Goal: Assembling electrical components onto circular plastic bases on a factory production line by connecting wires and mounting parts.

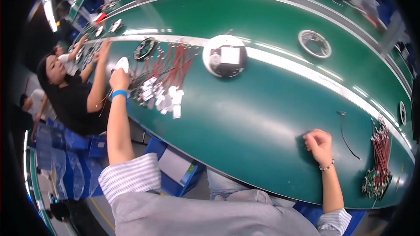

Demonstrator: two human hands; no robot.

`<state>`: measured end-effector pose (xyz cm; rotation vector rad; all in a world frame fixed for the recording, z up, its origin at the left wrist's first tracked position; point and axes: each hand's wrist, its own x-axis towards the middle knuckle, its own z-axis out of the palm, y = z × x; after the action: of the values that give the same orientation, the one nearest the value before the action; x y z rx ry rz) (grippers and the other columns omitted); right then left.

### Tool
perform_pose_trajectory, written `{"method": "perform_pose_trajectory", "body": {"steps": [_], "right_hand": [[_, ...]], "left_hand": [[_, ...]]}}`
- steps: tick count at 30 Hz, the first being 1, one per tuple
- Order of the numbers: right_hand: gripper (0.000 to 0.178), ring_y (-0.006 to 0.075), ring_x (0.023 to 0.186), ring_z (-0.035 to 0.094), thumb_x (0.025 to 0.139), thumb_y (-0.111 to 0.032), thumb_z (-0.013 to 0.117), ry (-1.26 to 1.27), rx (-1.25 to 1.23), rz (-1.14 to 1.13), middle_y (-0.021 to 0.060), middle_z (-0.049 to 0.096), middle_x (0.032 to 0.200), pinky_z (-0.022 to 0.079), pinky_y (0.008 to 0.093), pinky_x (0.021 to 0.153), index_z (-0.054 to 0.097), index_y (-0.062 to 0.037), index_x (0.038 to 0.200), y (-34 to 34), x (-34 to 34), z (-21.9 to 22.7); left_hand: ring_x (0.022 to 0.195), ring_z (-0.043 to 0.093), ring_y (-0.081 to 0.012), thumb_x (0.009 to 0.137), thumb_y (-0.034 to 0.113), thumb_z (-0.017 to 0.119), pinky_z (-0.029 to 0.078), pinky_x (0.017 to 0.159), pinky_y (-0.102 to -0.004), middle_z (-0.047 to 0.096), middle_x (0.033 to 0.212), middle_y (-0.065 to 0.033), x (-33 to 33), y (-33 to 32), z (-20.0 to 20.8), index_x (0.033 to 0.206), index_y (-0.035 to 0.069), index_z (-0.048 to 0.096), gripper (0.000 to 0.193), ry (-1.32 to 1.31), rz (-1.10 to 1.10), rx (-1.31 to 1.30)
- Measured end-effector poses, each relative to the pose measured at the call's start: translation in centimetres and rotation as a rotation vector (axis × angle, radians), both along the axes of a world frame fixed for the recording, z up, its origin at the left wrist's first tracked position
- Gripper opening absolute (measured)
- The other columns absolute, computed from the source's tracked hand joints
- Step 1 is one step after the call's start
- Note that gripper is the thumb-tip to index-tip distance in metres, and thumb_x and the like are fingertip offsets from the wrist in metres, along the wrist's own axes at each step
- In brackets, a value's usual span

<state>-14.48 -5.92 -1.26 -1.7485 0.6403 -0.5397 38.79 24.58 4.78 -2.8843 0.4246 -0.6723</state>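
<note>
My left hand [119,79] is stretched out to the far left, its fingers closed on a small white rounded piece [123,64]. Beside it lies a heap of red-brown wire leads [175,63] with white tabs [153,92]. My right hand [319,144] rests low over the right part of the table, fingers curled in, with nothing visible in them. A single dark lead [345,139] lies to its right. Away from both hands, a round white device [224,56] with a dark centre and a pale label sits at the table's far edge.
A bundle of red leads with green circuit boards [377,181] lies at the right end of the green table [245,126]. A white ring-shaped housing [314,43] is on the green conveyor belt beyond. A dark ring [144,49] lies far left. A co-worker [72,91] is at the left; blue bins [177,168] stand below.
</note>
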Motion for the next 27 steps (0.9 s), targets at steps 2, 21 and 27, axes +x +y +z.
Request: {"method": "perform_pose_trajectory", "body": {"steps": [2,21,27], "right_hand": [[0.015,0.0069,0.044,0.046,0.076,-0.006,0.051,-0.002,0.002,0.013,0.004,0.049,0.059,0.036,0.0179,0.039,0.057,0.0025,0.065,0.1,0.4,0.2],[0.014,0.0074,0.048,0.047,0.075,-0.007,0.053,-0.015,0.032,0.047,0.0043,0.051,0.06,0.038,0.0186,0.042,0.057,0.0022,0.066,-0.3,-0.6,-0.4],[0.012,0.0062,0.049,0.048,0.075,-0.006,0.054,-0.015,0.054,0.039,0.0034,0.053,0.061,0.038,0.0178,0.043,0.058,0.0017,0.067,-0.2,-0.9,-0.9]], "left_hand": [[0.073,0.057,-0.0334,0.07,0.023,0.06,0.047,0.063,-0.0407,0.058,0.077,-0.0182,0.0,0.4,-1.1,0.075,0.002,0.056,0.022,0.014,-0.02,0.067],[0.08,0.057,-0.0333,0.068,0.032,0.063,0.046,0.069,-0.0396,0.059,0.08,-0.0189,-8.8,-11.3,-4.2,0.077,0.002,0.06,0.032,0.321,-0.194,-0.057],[0.077,0.058,-0.0305,0.065,0.027,0.066,0.045,0.069,-0.0385,0.06,0.079,-0.017,-5.7,-9.7,-4.9,0.076,0.005,0.062,0.024,0.456,-0.274,-0.202]]}}
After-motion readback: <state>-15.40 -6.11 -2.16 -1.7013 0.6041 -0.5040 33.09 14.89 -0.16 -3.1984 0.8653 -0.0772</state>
